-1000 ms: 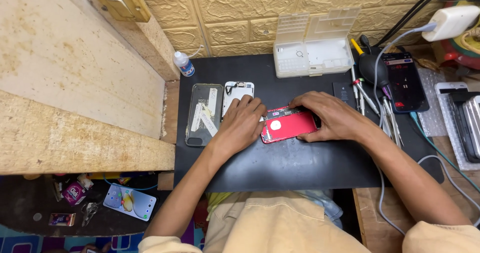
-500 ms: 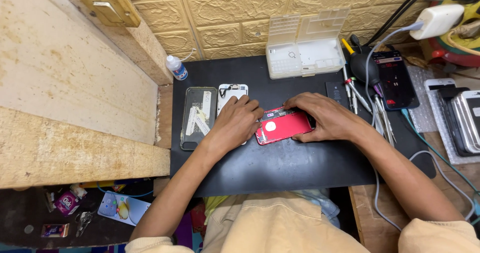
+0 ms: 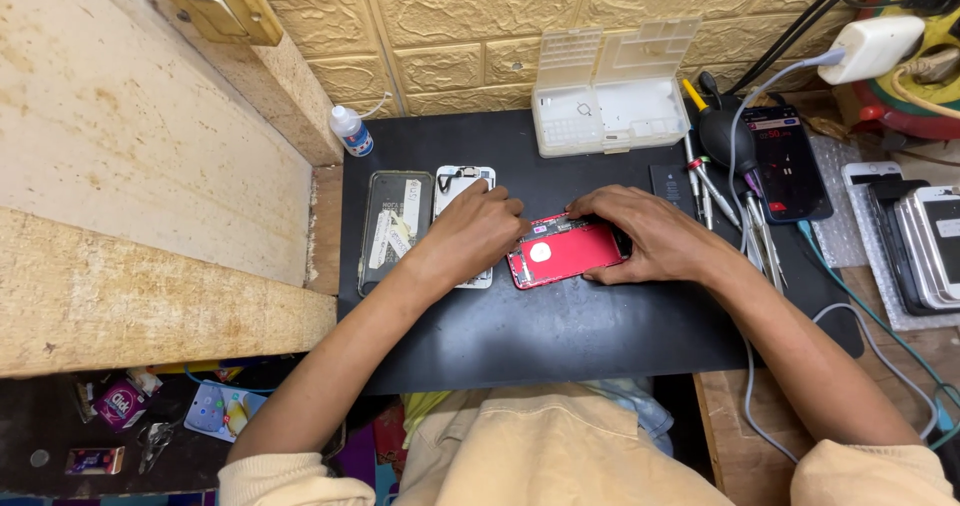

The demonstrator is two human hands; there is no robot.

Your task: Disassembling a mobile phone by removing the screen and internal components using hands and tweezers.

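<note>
A red phone body [image 3: 565, 250] lies open on the black work mat [image 3: 560, 316], its inner parts showing along the top edge. My right hand [image 3: 645, 234] wraps the phone's right end and presses on its upper edge. Resting at the phone's left end is my left hand [image 3: 475, 234], fingers curled against the top left corner. Under that hand lies a white phone screen panel [image 3: 462, 181], partly hidden. A dark phone panel with pale strips [image 3: 393, 224] sits just left of it.
A clear plastic parts box [image 3: 610, 91] stands open at the mat's back. Tweezers and screwdrivers [image 3: 725, 201], a black air blower [image 3: 720, 136] and a lit phone [image 3: 785, 161] lie right. More phones [image 3: 925, 236] are stacked far right. A small glue bottle [image 3: 352, 131] stands back left beside wooden boards [image 3: 150, 196].
Both hands stay on the red phone with only slight finger shifts. The view has drifted a little as my head moved.
</note>
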